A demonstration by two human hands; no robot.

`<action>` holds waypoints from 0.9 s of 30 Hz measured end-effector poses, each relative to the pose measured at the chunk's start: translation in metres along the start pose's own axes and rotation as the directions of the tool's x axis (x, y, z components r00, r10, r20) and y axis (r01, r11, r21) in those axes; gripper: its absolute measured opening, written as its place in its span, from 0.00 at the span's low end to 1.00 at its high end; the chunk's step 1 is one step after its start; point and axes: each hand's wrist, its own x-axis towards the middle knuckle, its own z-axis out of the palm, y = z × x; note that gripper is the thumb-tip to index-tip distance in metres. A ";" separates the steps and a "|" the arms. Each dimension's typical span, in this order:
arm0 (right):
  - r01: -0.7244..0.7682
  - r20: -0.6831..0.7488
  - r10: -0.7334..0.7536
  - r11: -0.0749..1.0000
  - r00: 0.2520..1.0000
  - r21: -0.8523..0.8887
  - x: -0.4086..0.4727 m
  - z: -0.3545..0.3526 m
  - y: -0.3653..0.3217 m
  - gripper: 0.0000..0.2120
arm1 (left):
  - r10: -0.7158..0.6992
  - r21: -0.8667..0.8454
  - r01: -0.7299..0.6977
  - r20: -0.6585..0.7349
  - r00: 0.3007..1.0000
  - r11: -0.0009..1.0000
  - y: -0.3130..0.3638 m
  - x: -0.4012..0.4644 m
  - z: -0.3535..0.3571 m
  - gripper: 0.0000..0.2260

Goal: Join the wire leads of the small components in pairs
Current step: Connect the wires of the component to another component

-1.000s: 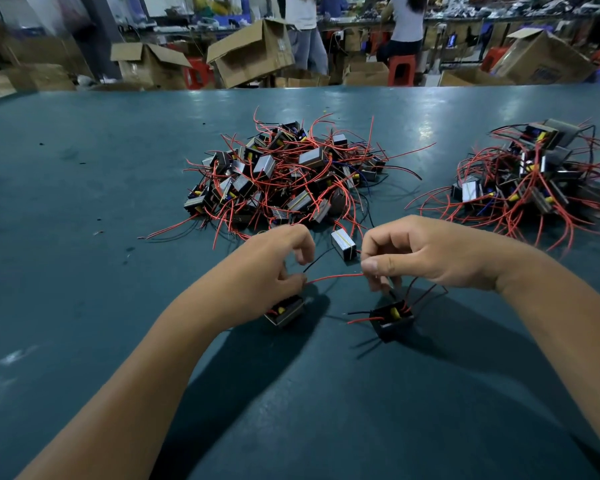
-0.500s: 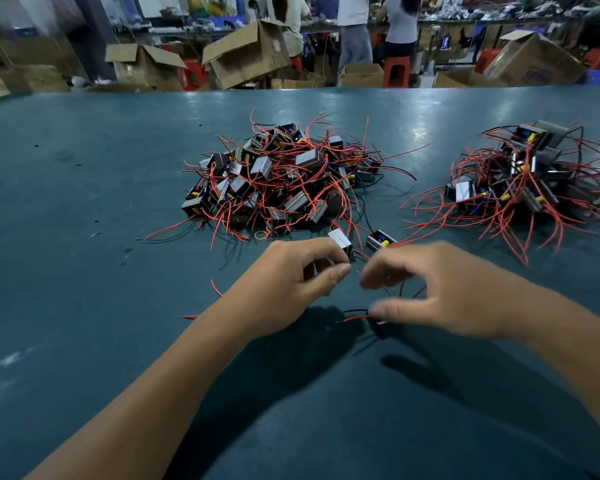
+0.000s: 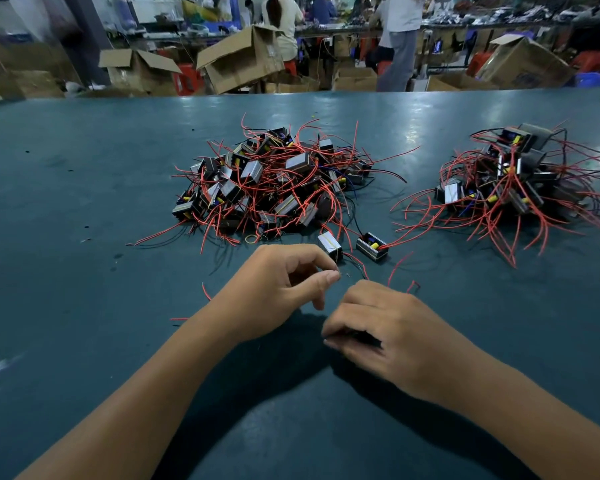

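My left hand [image 3: 278, 292] hovers over the green table [image 3: 84, 306], thumb and forefinger pinching thin wire ends at their tips. My right hand [image 3: 385, 334] lies just below and right of it, its curled fingers gripping a small black component that is mostly hidden beneath them. Red leads [image 3: 400, 268] stick up behind my right hand. Two loose components, a silver-faced one [image 3: 329, 244] and a black one with yellow [image 3: 372, 246], lie just beyond my hands. A big heap of components with red and black leads [image 3: 274, 181] sits at the centre.
A second heap of wired components [image 3: 510, 181] lies at the right. Stray red wire bits [image 3: 205, 292] lie left of my left hand. Beyond the table's far edge stand open cardboard boxes [image 3: 243, 60] and several people at benches.
My right hand dropped down and closed over the black component. My left hand moved up and right, its pinch now near the silver-faced component. The camera tilted a little.
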 end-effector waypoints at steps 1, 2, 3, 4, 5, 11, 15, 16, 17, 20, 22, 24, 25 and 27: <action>-0.017 -0.013 0.018 1.000 1.000 0.013 -0.001 0.000 0.000 0.03 | -0.003 0.000 0.003 0.006 1.000 1.000 -0.001 0.000 0.000 0.04; -0.040 -0.034 0.041 0.999 0.999 0.024 -0.002 0.001 -0.001 0.03 | -0.006 0.000 0.006 0.011 1.000 1.000 -0.002 0.000 -0.001 0.05; -0.065 -0.057 0.067 0.997 0.996 0.031 -0.002 0.001 0.000 0.02 | -0.006 0.000 0.006 0.014 1.000 1.000 -0.002 0.001 -0.001 0.05; -0.096 -0.077 0.098 0.995 0.992 0.034 -0.003 0.001 0.001 0.02 | -0.007 -0.003 0.007 0.015 1.000 1.000 -0.002 0.001 -0.001 0.06; -0.136 -0.096 0.138 0.990 0.986 0.036 -0.003 0.000 0.003 0.02 | -0.010 -0.009 0.010 0.015 1.000 1.000 -0.002 0.001 -0.001 0.06; -0.403 -0.331 0.391 0.914 0.859 0.036 -0.002 -0.007 0.017 0.04 | -0.026 -0.019 0.026 0.031 0.999 0.999 0.001 0.000 0.000 0.06; -0.428 -0.350 0.436 0.898 0.829 0.103 -0.003 -0.004 0.013 0.04 | -0.022 -0.017 0.024 0.085 0.996 1.000 0.004 -0.002 0.004 0.06; -0.435 -0.357 0.454 0.890 0.816 0.138 -0.003 -0.003 0.012 0.04 | -0.015 -0.013 0.016 0.097 0.995 1.000 0.004 -0.002 0.005 0.06; -0.440 -0.367 0.474 0.880 0.801 0.177 -0.003 -0.003 0.011 0.04 | -0.005 -0.006 0.005 0.105 0.995 1.000 0.005 -0.002 0.007 0.06; -0.459 -0.366 0.535 0.843 0.761 0.280 -0.005 -0.003 0.012 0.04 | 0.018 0.028 -0.021 0.114 0.993 0.999 0.006 -0.002 0.011 0.06; -0.467 -0.344 0.558 0.826 0.755 0.316 -0.004 -0.004 0.012 0.04 | 0.029 0.040 -0.034 0.111 0.993 0.999 0.006 -0.002 0.014 0.06; -0.471 -0.327 0.573 0.813 0.752 0.342 -0.004 -0.004 0.013 0.05 | 0.023 0.028 -0.027 0.107 0.994 0.999 0.007 -0.001 0.016 0.05; -0.471 -0.324 0.577 0.809 0.749 0.351 -0.004 -0.005 0.013 0.04 | 0.023 0.027 -0.026 0.105 0.994 0.999 0.006 0.000 0.017 0.05; -0.476 -0.321 0.584 0.804 0.746 0.357 -0.005 -0.006 0.013 0.04 | 0.027 0.034 -0.030 0.103 0.994 0.999 0.006 0.000 0.019 0.06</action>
